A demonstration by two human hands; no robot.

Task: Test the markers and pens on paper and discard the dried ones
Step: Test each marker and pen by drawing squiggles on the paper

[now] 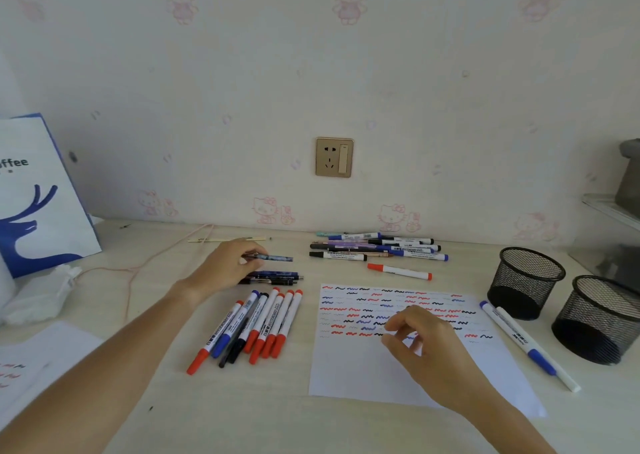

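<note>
On the table (pixel 242 412), the left hand (pixel 225 268) has its grip pinched around a dark blue pen (pixel 273 257) at ten o'clock of the scribbled paper (pixel 367 367), while the right hand (pixel 420 341) hovers over that sheet, fingers loosely curled, holding nothing.

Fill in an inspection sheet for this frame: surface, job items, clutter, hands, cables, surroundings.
Surface: pale wooden desk.
Job's things: white test sheet with red, blue and black squiggles; row of capped whiteboard markers; far pile of mixed pens; lone red-capped marker; two empty black mesh cups.
Clutter: crumpled white tissue; blue-and-white paper bag.
Hands: left hand pinches a dark blue pen; right hand hovers over the sheet, fingers loosely curled, no grip.
Cables: thin pink cord.
Surroundings: gold wall socket, cartoon-cat wallpaper.
</note>
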